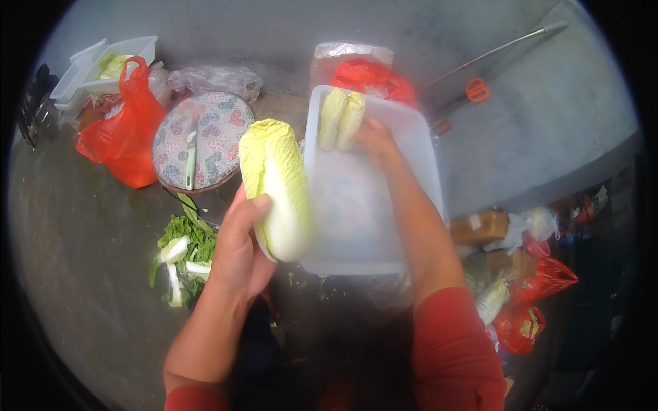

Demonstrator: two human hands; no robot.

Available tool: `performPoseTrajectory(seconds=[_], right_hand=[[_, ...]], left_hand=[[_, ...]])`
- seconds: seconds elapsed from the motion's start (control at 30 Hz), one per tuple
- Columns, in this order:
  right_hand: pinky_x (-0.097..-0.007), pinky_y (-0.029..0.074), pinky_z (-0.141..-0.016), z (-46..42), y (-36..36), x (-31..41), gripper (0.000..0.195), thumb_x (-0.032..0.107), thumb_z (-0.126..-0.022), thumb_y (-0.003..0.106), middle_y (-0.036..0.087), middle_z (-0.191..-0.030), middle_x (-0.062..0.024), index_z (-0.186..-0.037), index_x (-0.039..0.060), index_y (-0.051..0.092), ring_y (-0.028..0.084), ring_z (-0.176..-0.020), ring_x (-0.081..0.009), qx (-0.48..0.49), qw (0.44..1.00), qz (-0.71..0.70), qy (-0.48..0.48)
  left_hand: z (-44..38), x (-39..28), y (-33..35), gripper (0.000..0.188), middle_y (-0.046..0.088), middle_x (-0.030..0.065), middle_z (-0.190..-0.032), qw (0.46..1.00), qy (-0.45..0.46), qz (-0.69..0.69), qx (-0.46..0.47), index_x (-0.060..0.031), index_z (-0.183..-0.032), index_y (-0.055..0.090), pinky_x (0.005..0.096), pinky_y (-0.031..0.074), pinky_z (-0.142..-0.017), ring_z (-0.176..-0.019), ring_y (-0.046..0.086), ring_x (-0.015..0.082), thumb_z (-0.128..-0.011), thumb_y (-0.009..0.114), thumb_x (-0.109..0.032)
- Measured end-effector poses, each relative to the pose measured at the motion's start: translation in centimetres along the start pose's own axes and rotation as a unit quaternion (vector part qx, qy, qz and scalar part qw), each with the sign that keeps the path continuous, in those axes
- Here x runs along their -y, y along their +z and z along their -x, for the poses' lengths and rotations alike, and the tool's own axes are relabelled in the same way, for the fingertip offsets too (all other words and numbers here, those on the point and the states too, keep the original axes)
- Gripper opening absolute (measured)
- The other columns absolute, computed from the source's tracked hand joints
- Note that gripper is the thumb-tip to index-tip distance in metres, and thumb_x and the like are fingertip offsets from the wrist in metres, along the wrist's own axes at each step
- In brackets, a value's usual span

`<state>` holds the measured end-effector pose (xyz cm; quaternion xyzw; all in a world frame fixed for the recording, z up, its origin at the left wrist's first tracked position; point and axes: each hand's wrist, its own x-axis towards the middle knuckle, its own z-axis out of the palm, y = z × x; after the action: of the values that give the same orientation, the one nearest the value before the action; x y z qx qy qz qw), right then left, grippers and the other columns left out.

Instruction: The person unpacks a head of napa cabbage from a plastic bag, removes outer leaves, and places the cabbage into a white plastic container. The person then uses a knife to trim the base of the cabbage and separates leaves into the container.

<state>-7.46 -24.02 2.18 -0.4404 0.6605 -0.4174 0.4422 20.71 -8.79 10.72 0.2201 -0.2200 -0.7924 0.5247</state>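
Note:
My left hand (244, 241) grips a napa cabbage (277, 195) upright, its thumb across the pale ribs, left of a translucent white plastic tub (360, 268). Inside the tub's far left corner stand two smaller napa cabbages or halves (334, 118), side by side. My right hand (374, 138) is at the right one's lower side, fingers touching it or very near; whether they grip it cannot be told. A knife with a light green handle (190, 167) lies on a round stool or table (221, 133) with a heart-patterned cover, to the left.
Loose green leaves with white stalks (190, 251) lie on the floor at left. A red plastic bag (126, 138) and plastic containers (149, 51) stand beyond. Orange-handled scissors (477, 90) are at the upper right. Cardboard boxes (480, 227) and red bags (519, 326) are at the right.

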Motion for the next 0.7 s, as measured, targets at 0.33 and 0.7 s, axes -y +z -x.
performPoseTrajectory(seconds=[0.33, 0.7], right_hand=[[-0.0308, 0.052, -0.082, 18.5, 4.8, 7.5, 0.061, 0.008, -0.073, 0.075, 0.051, -0.125, -0.0074, -0.127, 0.0015, 0.049, 0.053, -0.108, -0.0161, 0.148, 0.963, -0.026, -0.225], [-0.0303, 0.049, -0.081, 20.4, 3.2, 8.7, 0.045, 0.003, -0.071, 0.068, 0.057, -0.108, -0.0114, -0.113, -0.0011, 0.051, 0.055, -0.103, -0.0180, 0.137, 0.971, -0.148, -0.129]], left_hand=[[-1.1, 1.2, 1.1, 0.063, 0.037, 0.0121, -0.143, 0.996, 0.087, 0.032, 0.003, -0.0046, -0.147, 0.021, 0.0412, 0.029, -0.110, -0.130, 0.040, 0.0242, -0.088, 0.035, -0.020], [-1.6, 3.4, 1.2, 0.057, 0.048, 0.0126, -0.130, 0.996, 0.021, 0.001, 0.089, -0.0025, -0.139, 0.030, 0.0412, 0.041, -0.100, -0.115, 0.052, 0.0227, -0.093, 0.056, -0.023]])
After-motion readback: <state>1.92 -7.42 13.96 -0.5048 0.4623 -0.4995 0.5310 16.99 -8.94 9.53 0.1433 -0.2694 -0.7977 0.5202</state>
